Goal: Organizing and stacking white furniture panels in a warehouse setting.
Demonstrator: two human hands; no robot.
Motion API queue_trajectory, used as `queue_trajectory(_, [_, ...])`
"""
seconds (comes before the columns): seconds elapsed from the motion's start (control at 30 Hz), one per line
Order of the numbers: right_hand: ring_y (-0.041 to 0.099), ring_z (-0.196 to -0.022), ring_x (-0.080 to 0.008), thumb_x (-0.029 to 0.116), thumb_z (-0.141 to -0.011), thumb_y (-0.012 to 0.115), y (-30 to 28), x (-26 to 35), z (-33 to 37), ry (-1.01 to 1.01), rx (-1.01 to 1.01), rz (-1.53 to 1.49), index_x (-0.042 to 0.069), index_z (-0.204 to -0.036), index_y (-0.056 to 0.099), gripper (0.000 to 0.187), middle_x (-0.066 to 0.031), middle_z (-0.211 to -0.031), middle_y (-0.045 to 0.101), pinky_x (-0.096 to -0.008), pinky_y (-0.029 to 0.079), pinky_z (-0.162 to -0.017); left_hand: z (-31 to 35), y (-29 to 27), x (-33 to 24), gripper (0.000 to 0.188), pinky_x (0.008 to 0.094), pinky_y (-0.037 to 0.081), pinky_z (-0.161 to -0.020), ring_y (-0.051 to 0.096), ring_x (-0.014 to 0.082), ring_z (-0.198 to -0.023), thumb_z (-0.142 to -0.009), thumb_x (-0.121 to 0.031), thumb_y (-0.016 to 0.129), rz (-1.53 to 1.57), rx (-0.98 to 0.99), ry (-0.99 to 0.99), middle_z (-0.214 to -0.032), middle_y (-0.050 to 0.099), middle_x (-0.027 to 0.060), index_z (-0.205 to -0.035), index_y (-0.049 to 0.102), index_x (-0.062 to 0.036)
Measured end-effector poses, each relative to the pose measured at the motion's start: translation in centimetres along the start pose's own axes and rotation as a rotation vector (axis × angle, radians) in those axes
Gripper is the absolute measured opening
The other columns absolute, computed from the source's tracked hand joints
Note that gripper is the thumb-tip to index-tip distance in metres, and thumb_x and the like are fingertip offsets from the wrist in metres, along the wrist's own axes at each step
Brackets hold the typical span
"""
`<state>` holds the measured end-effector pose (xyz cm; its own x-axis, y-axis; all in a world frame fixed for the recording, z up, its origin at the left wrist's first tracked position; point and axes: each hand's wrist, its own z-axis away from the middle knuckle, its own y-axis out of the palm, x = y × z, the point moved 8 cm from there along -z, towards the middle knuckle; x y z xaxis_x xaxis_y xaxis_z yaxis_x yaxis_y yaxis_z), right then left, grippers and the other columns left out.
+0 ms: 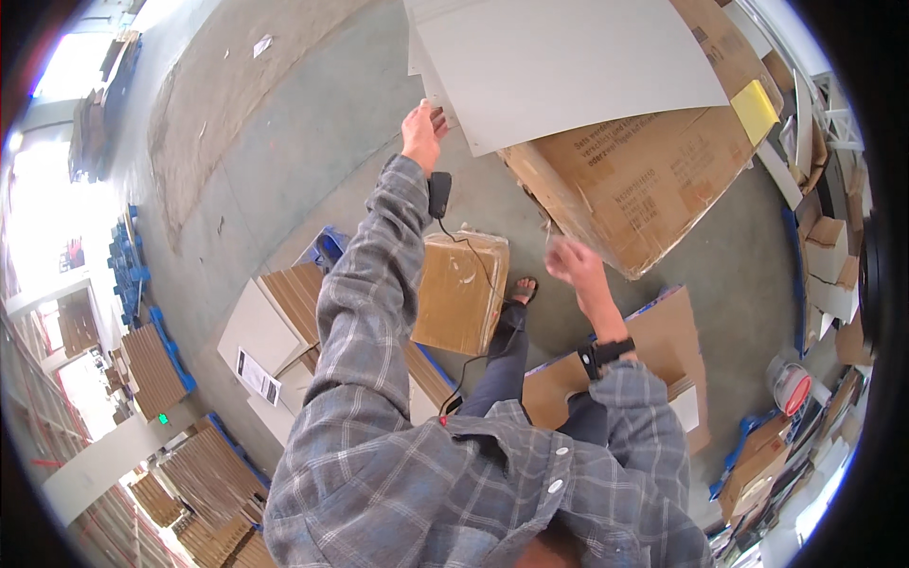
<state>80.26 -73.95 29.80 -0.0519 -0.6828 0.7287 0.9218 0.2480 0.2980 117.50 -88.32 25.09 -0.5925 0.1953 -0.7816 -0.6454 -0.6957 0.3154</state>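
My left hand [422, 133] is raised at the left edge of a large white sheet [568, 66], its fingers curled in at that edge. The sheet lies over a big cardboard box [644, 180] with dark print on its side. By the box's near left edge is my right hand [576, 268], its fingers closed together and slightly blurred. Something thin shows at the fingertips, too small to name. A dark device [439, 194] with a cable sits at my left wrist.
A taped brown carton [461, 289] stands on the floor by my foot. White-topped cardboard stacks [260, 331] lie to the left, flat cardboard [653, 350] to the right. A bucket [790, 386] stands farther right. Cardboard piles on blue pallets [170, 364] line the far left.
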Motion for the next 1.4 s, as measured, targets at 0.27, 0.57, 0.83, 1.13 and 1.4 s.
queue_trajectory(0.27, [0.062, -0.097, -0.0235, 0.023, -0.089, 0.064, 8.9, 5.3, -13.0, 0.033, -0.044, -0.351, 0.0, -0.109, 0.055, 0.032, -0.0122, -0.106, 0.061, -0.0396, 0.055, -0.082, 6.7, 2.7, 4.1, 0.035, 0.0347, 0.057, -0.074, 0.065, 0.0222, -0.084, -0.097, -0.031, 0.05, -0.072, 0.187, -0.108, -0.1, 0.063, 0.0118, -0.111, 0.054, 0.0015])
queue_trajectory(0.57, [0.065, -0.079, -0.0229, 0.019, -0.086, 0.069, 7.9, 5.8, -13.9, 0.024, -0.275, -0.225, -0.001, -0.096, 0.054, 0.027, -0.0124, -0.092, 0.061, -0.0377, 0.06, -0.07, 8.9, 2.9, 5.5, 0.031, 0.031, 0.056, -0.073, 0.065, 0.0171, -0.078, -0.095, -0.026, 0.054, 0.009, 0.267, -0.087, -0.093, 0.065, 0.0098, -0.11, 0.055, 0.0018])
queue_trajectory(0.83, [0.064, -0.073, -0.0202, 0.018, -0.088, 0.066, 6.9, 9.3, -12.2, -0.117, -0.274, -0.273, -0.001, -0.094, 0.052, 0.024, -0.0091, -0.086, 0.059, -0.0358, 0.059, -0.066, 9.5, 2.6, 6.5, 0.032, 0.0282, 0.056, -0.067, 0.065, 0.0154, -0.076, -0.095, -0.028, 0.055, 0.04, 0.23, -0.127, -0.088, 0.064, 0.0083, -0.106, 0.054, 0.0023])
queue_trajectory(1.13, [0.062, -0.077, -0.0196, 0.018, -0.084, 0.07, 6.8, 6.9, -13.8, 0.014, -0.348, -0.29, 0.002, -0.098, 0.053, 0.027, -0.0072, -0.089, 0.059, -0.0372, 0.06, -0.068, 11.0, 3.9, 7.7, 0.029, 0.0272, 0.057, -0.066, 0.066, 0.015, -0.077, -0.094, -0.028, 0.057, 0.114, 0.259, -0.162, -0.087, 0.064, 0.0068, -0.104, 0.055, 0.0001])
queue_trajectory(1.4, [0.061, -0.078, -0.0181, 0.016, -0.082, 0.073, 7.0, 7.0, -13.9, -0.002, -0.376, -0.246, 0.006, -0.098, 0.054, 0.027, -0.0045, -0.09, 0.058, -0.0358, 0.06, -0.071, 10.8, 3.2, 7.0, 0.026, 0.0307, 0.056, -0.07, 0.065, 0.0166, -0.08, -0.094, -0.022, 0.056, 0.053, 0.186, -0.114, -0.093, 0.064, 0.0091, -0.105, 0.055, 0.0018])
